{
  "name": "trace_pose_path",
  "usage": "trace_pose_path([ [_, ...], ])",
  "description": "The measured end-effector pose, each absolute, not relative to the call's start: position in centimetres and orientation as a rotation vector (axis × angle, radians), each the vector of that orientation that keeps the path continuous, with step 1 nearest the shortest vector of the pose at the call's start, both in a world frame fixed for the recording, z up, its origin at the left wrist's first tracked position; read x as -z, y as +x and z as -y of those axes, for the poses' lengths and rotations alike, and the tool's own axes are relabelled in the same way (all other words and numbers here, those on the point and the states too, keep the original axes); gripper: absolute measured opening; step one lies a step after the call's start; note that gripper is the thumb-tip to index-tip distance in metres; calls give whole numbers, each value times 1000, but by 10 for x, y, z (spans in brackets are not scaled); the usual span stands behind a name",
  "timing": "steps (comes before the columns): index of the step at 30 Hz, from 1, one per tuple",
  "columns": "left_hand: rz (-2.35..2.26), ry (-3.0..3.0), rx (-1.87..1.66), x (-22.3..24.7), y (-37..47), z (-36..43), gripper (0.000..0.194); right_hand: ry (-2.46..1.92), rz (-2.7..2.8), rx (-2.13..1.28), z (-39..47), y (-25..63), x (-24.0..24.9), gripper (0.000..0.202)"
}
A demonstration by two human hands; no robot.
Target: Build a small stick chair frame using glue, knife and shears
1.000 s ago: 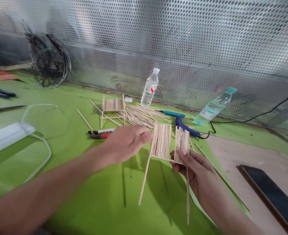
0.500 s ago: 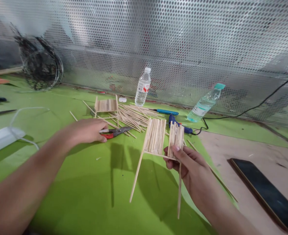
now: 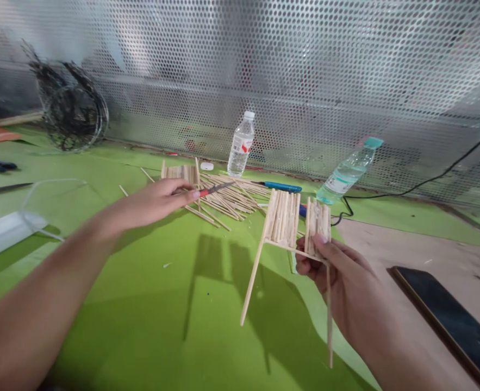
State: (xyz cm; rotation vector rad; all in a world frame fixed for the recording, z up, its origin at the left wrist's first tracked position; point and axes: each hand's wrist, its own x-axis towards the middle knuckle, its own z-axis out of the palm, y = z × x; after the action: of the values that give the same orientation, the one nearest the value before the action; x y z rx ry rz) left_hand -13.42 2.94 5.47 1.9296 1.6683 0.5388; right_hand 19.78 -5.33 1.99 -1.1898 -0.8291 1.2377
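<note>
My left hand (image 3: 154,202) is closed around the red handle of a pair of pliers (image 3: 218,188), held above the green surface with the grey jaws pointing right. In my right hand (image 3: 348,277), thumb in front and fingers behind, is a small stick frame (image 3: 282,220). Two panels of side-by-side wooden sticks rise from its crossbar with a gap between them, and two long legs point down. Beyond my left hand stands another small stick frame (image 3: 180,172), partly hidden by the hand. Loose wooden sticks (image 3: 235,202) lie in a heap beneath the pliers' tips.
A clear bottle (image 3: 241,144) and a green-capped bottle (image 3: 349,171) stand by the perforated metal panel (image 3: 288,65). A blue-handled tool (image 3: 282,187) lies behind the sticks. At right rests a phone (image 3: 447,320); at left, a white mask (image 3: 9,233) and a wire coil (image 3: 74,111).
My left hand has lifted the pliers off the surface and moved up and right. My right hand has shifted right with the stick frame, which now hides most of the blue glue gun.
</note>
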Motion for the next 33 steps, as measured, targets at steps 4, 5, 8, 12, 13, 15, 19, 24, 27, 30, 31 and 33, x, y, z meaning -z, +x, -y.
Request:
trace_pose_path([
  [4,-1151,1508,-922,-51,-114,-26,39,-1191,820,-1219,50,200,-18,32],
  [5,-1049,1436,-971,-49,-108,-24,36,-1190,821,-1216,49,199,-17,33],
  [8,-951,1330,-1085,-43,-92,-17,36,-1177,831,-1217,50,198,-16,34],
  [12,-732,1186,-1141,-37,-80,-10,28,-1187,809,-1225,52,195,-16,33],
  [13,-675,1145,-1126,-36,-79,-9,31,-1192,800,-1225,52,195,-17,33],
  [15,-584,1056,-1072,-36,-77,-8,32,-1199,789,-1224,53,195,-16,32],
  [19,-546,930,-988,-36,-75,-5,15,-1207,795,-1235,53,195,-16,34],
  [24,-542,952,-968,-33,-70,0,13,-1215,792,-1238,54,192,-17,35],
  [27,-543,1041,-989,-30,-69,-2,26,-1214,802,-1230,55,191,-18,37],
  [30,-600,1180,-976,-26,-71,-6,39,-1222,822,-1204,55,193,-19,38],
  [31,-661,1273,-972,-26,-73,-7,42,-1233,836,-1191,55,194,-19,37],
  [33,-846,1521,-945,-26,-76,-7,44,-1252,879,-1166,56,197,-19,35],
])
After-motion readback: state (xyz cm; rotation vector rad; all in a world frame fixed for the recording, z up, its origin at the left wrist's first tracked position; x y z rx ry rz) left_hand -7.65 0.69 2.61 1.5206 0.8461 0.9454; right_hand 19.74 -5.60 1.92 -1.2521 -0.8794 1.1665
